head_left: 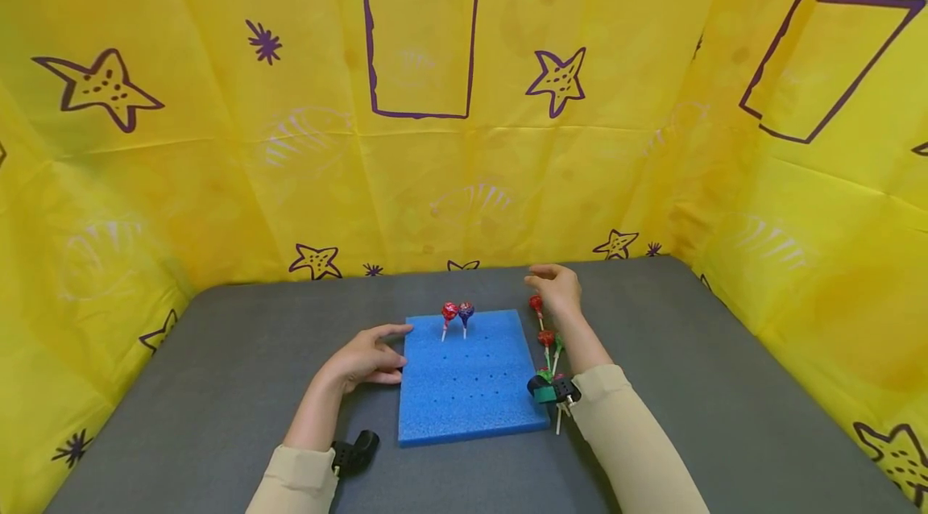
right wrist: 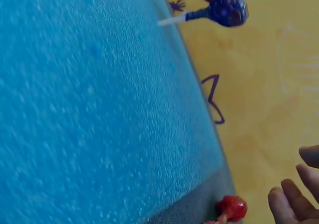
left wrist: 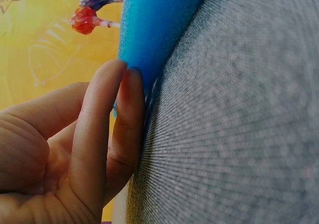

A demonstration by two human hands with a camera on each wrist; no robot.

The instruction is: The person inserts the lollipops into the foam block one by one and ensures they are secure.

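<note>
A blue foam board (head_left: 467, 413) with rows of small holes lies flat on the grey table. Two wrapped lollipops, one red (head_left: 449, 310) and one dark purple (head_left: 466, 309), stand upright by their sticks near its far edge. My left hand (head_left: 365, 358) touches the board's left side, fingertips against its edge in the left wrist view. Beyond the board's far right corner, my right hand (head_left: 558, 290) hovers with loosely bent fingers, holding nothing. Just beneath it lies a red lollipop (head_left: 535, 302), also in the right wrist view.
Along the board's right side lie several more lollipops, among them a red one (head_left: 545, 337) and a green one (head_left: 558, 343); my right forearm partly hides them. A yellow cloth (head_left: 420, 200) with purple drawings hangs behind the table and along its sides.
</note>
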